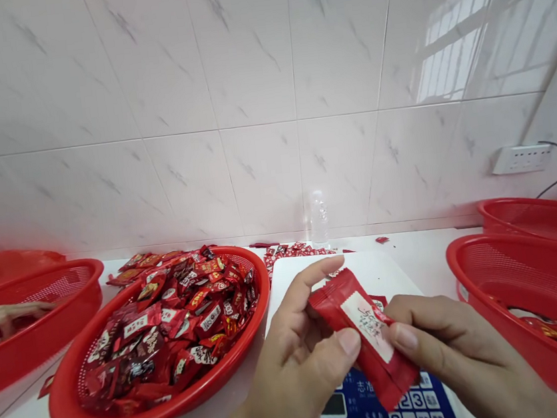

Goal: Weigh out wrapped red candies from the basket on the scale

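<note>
Between both hands I hold a red wrapped packet (367, 330) with a cream label bearing dark characters. My left hand (300, 361) pinches it from the left, thumb on its face and index finger raised along the top. From the right, my right hand (450, 347) grips its edge between thumb and fingers. Below the packet is a digital scale (351, 402) with a blue keypad panel and a white plate. Part of another red packet (379, 301) shows behind the one I hold.
Left of my hands stands a red basket (263, 298) heaped with red packets. Farther left, another person's hand (9, 317) reaches into a second red basket (81, 305). More red baskets (514, 242) stand at right. A clear bottle (318, 218) and scattered packets (293, 251) lie near the wall.
</note>
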The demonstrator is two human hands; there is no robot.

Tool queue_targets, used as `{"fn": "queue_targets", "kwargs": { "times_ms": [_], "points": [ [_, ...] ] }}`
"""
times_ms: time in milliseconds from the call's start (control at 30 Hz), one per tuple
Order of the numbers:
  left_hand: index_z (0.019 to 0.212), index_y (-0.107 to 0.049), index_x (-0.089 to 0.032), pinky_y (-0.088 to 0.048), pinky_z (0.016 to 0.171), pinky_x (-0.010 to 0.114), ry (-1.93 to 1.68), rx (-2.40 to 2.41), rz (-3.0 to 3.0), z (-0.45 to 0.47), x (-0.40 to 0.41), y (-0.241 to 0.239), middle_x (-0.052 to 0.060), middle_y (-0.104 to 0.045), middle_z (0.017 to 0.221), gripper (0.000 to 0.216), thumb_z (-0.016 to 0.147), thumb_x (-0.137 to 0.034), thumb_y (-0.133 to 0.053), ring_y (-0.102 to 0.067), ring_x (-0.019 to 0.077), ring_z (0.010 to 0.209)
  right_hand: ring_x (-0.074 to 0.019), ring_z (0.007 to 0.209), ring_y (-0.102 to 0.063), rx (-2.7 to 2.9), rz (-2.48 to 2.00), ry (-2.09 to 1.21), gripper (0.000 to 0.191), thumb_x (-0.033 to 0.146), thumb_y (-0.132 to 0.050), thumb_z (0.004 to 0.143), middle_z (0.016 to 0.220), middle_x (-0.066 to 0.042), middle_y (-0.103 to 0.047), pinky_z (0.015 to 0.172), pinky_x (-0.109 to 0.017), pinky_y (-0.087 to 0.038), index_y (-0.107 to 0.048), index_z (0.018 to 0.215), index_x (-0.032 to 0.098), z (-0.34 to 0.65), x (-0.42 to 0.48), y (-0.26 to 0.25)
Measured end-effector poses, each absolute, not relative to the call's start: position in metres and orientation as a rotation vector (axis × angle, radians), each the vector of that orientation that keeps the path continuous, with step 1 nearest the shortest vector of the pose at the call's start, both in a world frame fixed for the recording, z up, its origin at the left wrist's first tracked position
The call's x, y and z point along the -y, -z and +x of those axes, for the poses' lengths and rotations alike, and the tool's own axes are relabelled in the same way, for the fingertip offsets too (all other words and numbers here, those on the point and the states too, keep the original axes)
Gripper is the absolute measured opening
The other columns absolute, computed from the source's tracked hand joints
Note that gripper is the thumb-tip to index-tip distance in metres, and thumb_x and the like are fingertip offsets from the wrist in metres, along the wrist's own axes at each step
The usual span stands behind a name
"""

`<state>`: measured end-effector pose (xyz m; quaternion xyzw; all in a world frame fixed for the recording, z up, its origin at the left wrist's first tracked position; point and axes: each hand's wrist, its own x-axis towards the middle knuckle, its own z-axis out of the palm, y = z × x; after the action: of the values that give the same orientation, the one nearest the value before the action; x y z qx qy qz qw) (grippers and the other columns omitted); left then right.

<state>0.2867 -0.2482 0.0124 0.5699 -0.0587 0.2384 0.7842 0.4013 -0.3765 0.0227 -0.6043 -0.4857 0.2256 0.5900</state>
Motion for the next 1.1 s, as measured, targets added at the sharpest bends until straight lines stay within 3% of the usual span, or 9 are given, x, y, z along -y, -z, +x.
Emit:
{"fn": "queue_targets", "kwargs": {
  "times_ms": [267, 533, 633, 733, 833, 1100],
  "points": [
    [0.107, -0.057, -0.028, -0.047, 0.069, 0.020, -0.612, 0.091, 1.376, 0.284, 0.252, -0.016, 0.000, -0.058, 0.085, 0.026, 0.084, -0.019, -0.063, -0.053, 0.0107, 0.075, -0.0092, 0.054, -0.042, 1.065, -1.332, -0.576, 0.041, 0.048, -0.053, 0.086, 0.056, 0.003, -0.046, 0.050, -0.020, -0.037, -0.048, 0.058, 0.019, 0.402, 0.375, -0.025],
    [0.104, -0.054, -0.027, -0.050, 0.071, 0.024, -0.678, 0.077, 1.352, 0.285, 0.261, -0.017, 0.000, -0.062, 0.085, 0.025, 0.083, -0.016, -0.062, -0.058, 0.0123, 0.076, -0.0092, 0.054, -0.048, 1.032, -1.226, -0.600, 0.036, 0.046, -0.057, 0.086, 0.056, 0.003, -0.054, 0.051, -0.019, -0.040, -0.054, 0.061, 0.019, 0.404, 0.376, -0.024],
    [0.104, -0.053, -0.028, -0.051, 0.069, 0.023, -0.694, 0.092, 1.321, 0.285, 0.265, -0.017, 0.000, -0.063, 0.086, 0.026, 0.083, -0.014, -0.062, -0.059, 0.0117, 0.074, -0.0092, 0.057, -0.051, 1.036, -1.201, -0.592, 0.026, 0.043, -0.062, 0.084, 0.061, 0.003, -0.057, 0.051, -0.018, -0.043, -0.059, 0.071, 0.020, 0.405, 0.377, -0.022],
    [0.102, -0.053, -0.029, -0.051, 0.067, 0.023, -0.747, 0.096, 1.323, 0.284, 0.266, -0.018, -0.001, -0.062, 0.087, 0.026, 0.083, -0.013, -0.061, -0.059, 0.0117, 0.073, -0.0139, 0.070, -0.062, 1.066, -1.209, -0.486, 0.019, 0.041, -0.067, 0.080, 0.079, 0.001, -0.065, 0.060, -0.023, -0.052, -0.062, 0.092, 0.027, 0.406, 0.377, -0.018],
    [0.098, -0.054, -0.027, -0.051, 0.069, 0.024, -0.863, 0.077, 1.385, 0.286, 0.267, -0.018, 0.000, -0.061, 0.088, 0.025, 0.080, -0.013, -0.064, -0.059, 0.0122, 0.074, -0.0170, 0.079, -0.066, 1.100, -1.217, -0.310, 0.036, 0.036, -0.075, 0.073, 0.094, -0.001, -0.066, 0.068, -0.028, -0.056, -0.058, 0.105, 0.032, 0.405, 0.378, -0.013],
    [0.096, -0.053, -0.027, -0.050, 0.062, 0.023, -0.914, 0.083, 1.410, 0.287, 0.271, -0.012, 0.000, -0.063, 0.084, 0.023, 0.080, -0.015, -0.064, -0.059, 0.0119, 0.067, -0.0173, 0.080, -0.066, 1.249, -1.296, 0.059, 0.022, 0.025, -0.070, 0.077, 0.084, 0.001, -0.067, 0.054, -0.020, -0.052, -0.060, 0.095, 0.033, 0.405, 0.381, -0.014]
  ]
}}
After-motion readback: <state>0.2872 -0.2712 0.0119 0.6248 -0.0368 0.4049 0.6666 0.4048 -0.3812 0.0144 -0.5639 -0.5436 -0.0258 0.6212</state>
